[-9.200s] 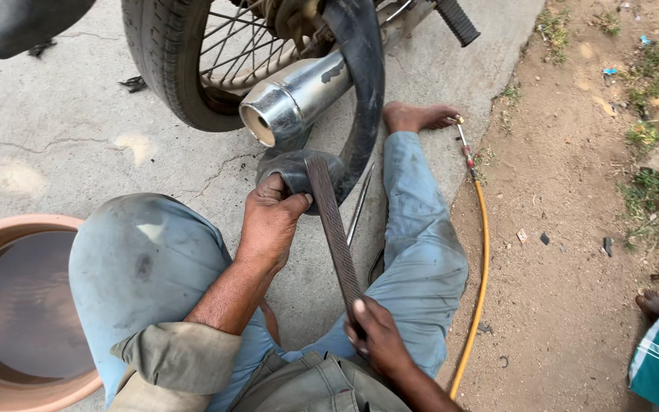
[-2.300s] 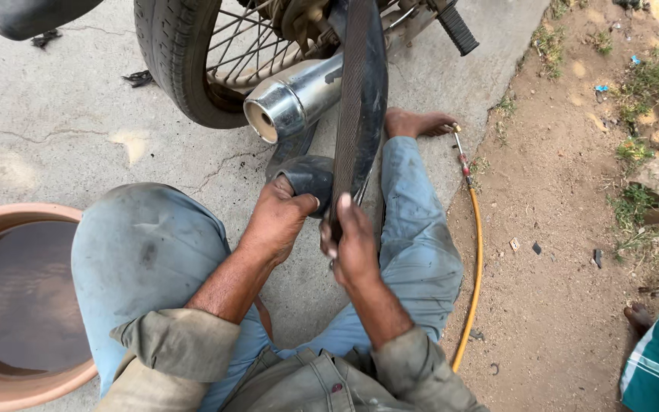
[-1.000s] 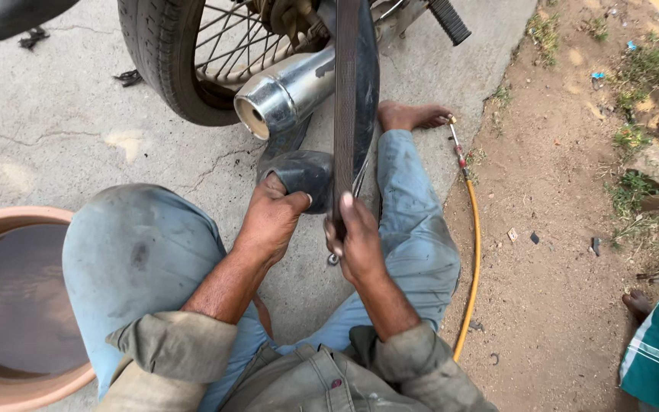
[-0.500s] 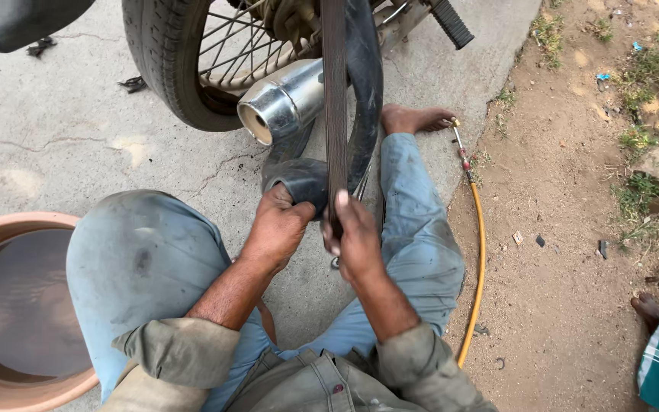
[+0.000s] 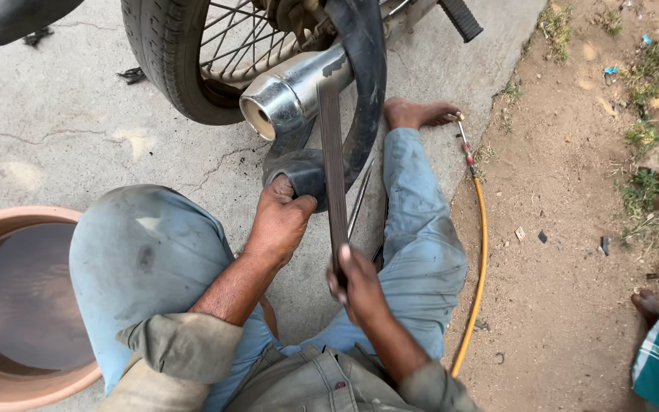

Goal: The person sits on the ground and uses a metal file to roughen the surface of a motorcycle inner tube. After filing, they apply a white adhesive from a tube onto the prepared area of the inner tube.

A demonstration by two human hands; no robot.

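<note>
Right hand (image 5: 356, 282) drawn back, grip closed round flat file (image 5: 333, 175), left hand (image 5: 284, 221) clamping black inner tube (image 5: 306, 172).

There were two hands, one tube (image 5: 360, 99), one file (image 5: 335, 183), one wheel (image 5: 184, 53), one basin (image 5: 9, 381), one hose (image 5: 480, 267).

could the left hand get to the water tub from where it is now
Probably yes. The left hand grips the inner tube, and the tub sits on its side, though the raised left knee lies between them.
</note>
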